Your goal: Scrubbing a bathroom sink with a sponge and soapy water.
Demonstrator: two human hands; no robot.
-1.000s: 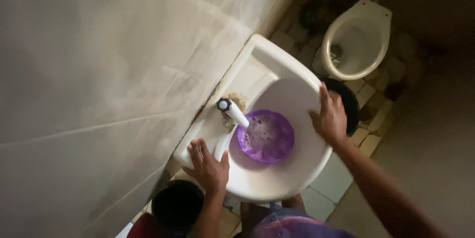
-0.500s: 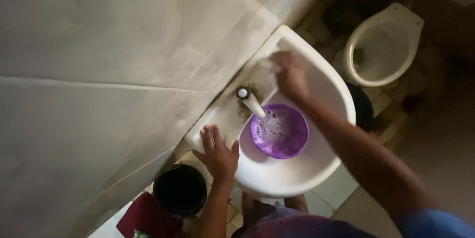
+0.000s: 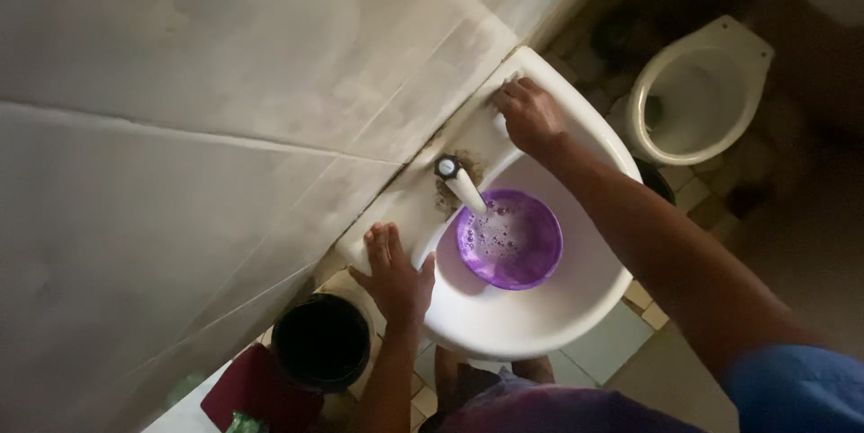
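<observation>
A white wall-mounted sink (image 3: 504, 329) holds a purple bowl (image 3: 510, 239) with foamy water in it. A white tap (image 3: 461, 183) with a dark knob points over the bowl. My left hand (image 3: 394, 277) rests flat, fingers spread, on the sink's near left rim. My right hand (image 3: 529, 113) reaches across the basin and presses on the far back ledge of the sink; whether it holds anything under the fingers is hidden.
A tiled wall (image 3: 225, 127) runs along the left. A white toilet bowl (image 3: 697, 95) stands at the upper right. A black bucket (image 3: 321, 340) sits on the floor under the sink's left side, beside a dark red object (image 3: 252, 392).
My right hand went from the sink's right rim across to the back ledge behind the tap. The left hand stayed on the rim. The view shifted slightly.
</observation>
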